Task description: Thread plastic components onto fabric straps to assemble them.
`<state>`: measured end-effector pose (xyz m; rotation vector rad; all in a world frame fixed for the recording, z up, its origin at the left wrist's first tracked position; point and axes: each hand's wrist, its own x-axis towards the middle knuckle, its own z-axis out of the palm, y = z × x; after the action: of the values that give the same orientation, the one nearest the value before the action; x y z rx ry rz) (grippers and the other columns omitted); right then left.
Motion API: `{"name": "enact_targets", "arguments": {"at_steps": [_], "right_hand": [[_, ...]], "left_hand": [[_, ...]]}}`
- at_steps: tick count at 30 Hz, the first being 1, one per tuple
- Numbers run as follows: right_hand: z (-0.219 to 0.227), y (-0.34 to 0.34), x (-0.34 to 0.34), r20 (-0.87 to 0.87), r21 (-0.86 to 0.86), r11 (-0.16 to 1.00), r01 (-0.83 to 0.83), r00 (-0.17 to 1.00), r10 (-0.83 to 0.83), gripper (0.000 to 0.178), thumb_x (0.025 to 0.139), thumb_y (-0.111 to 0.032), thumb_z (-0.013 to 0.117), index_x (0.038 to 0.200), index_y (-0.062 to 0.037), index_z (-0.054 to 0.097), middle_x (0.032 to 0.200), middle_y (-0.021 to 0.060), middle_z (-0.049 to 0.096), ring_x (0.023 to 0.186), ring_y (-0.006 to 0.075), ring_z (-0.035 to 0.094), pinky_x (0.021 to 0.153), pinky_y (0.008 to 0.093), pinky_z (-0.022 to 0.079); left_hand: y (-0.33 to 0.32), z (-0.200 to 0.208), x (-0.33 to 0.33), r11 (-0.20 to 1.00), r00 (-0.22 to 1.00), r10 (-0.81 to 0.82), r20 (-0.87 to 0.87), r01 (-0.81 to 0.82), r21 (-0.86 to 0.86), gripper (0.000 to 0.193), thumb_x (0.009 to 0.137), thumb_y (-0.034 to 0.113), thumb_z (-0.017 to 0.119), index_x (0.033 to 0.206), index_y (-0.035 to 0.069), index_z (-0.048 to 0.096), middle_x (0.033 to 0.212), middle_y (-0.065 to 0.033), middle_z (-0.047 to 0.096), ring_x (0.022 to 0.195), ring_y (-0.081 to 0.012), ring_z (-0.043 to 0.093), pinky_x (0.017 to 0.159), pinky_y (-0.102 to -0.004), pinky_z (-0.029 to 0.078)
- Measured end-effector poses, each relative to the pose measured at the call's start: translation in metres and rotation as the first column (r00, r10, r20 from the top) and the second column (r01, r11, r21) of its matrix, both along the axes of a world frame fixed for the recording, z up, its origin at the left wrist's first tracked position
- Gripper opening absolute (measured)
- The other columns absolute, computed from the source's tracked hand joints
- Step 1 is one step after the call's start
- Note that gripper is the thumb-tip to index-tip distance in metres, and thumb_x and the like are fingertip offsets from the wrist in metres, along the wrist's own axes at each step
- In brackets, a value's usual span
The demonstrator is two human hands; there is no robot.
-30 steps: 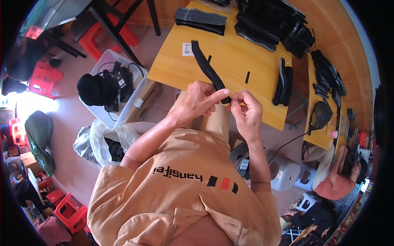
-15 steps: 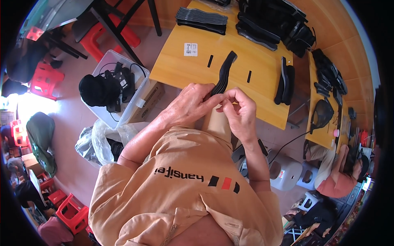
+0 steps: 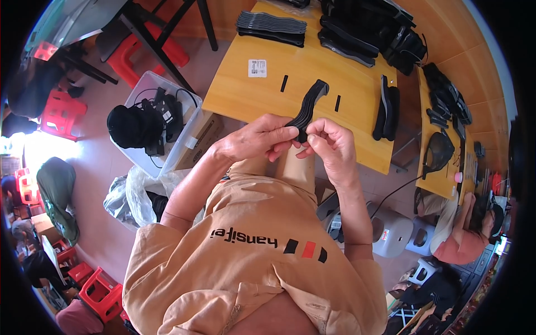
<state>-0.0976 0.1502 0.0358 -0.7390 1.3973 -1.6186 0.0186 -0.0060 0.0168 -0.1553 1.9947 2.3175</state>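
Note:
A stack of black, curved fabric straps (image 3: 308, 106) with grey edges stretches from my hands over the table's near edge. My left hand (image 3: 258, 137) grips its near end, thumb on top and fingers underneath. Close against that same end, my right hand (image 3: 334, 149) pinches thumb and forefinger together at the strap tips. The exact bit between those fingertips is too small to make out.
On the yellow table (image 3: 245, 92) lie grey and black strap stacks (image 3: 271, 28), a pair of black straps (image 3: 386, 109) and a white label (image 3: 257, 68). A plastic bin (image 3: 195, 120) with black gear stands left. A person (image 3: 460, 240) sits at right.
The strap stack has dropped toward me and its far end has swung right and fanned slightly. My left thumb now lies across the stack, and my right hand has shifted slightly right.

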Motion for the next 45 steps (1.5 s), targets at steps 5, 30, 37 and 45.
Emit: {"name": "enact_targets", "arguments": {"at_steps": [5,30,37,45], "right_hand": [[0.0,0.003,0.003,-0.186,-0.001,0.998,0.058,0.981,-0.058,0.003,0.085,0.0,0.054,0.084,0.0028,0.055,0.077,0.002,0.055,0.068,0.0065,0.055,0.062,0.0231,0.053],[-0.006,-0.007,0.02,-0.916,-0.177,0.967,0.183,0.329,-0.229,0.023,0.067,0.01,0.063,0.081,-0.0033,0.05,0.072,0.0094,0.048,0.063,0.027,0.053,0.054,0.036,0.044],[-0.016,-0.009,0.021,-0.94,-0.169,0.963,0.21,0.261,-0.221,0.021,0.068,0.007,0.061,0.082,-0.0025,0.049,0.073,0.0106,0.047,0.066,0.0279,0.053,0.056,0.037,0.044],[-0.016,-0.011,0.018,-0.965,-0.211,0.941,0.264,0.1,-0.244,0.019,0.07,0.006,0.06,0.082,-0.0021,0.048,0.072,0.0109,0.047,0.065,0.028,0.052,0.055,0.0366,0.044]], "left_hand": [[0.005,-0.003,-0.005,0.991,1.0,0.016,-0.019,-0.014,0.136,0.031,0.096,0.028,0.046,0.095,-0.001,0.057,0.069,0.0004,0.051,0.059,-0.006,0.047,0.054,-0.0196,0.04],[0.004,0.003,-0.01,0.967,0.996,0.086,-0.024,-0.089,-0.237,0.019,0.077,0.014,0.051,0.081,-0.005,0.051,0.06,-0.0047,0.043,0.059,-0.0118,0.04,0.053,-0.0285,0.033],[0.014,-0.004,-0.015,0.841,0.967,0.167,-0.195,-0.243,-0.484,0.022,0.076,0.012,0.048,0.083,-0.008,0.049,0.073,-0.0252,0.051,0.071,-0.0389,0.051,0.064,-0.0416,0.041],[0.019,0.004,-0.017,0.821,0.973,0.198,-0.115,-0.229,-0.523,0.019,0.078,0.01,0.047,0.084,-0.008,0.048,0.081,-0.0287,0.052,0.082,-0.0444,0.052,0.07,-0.0449,0.042]]}}
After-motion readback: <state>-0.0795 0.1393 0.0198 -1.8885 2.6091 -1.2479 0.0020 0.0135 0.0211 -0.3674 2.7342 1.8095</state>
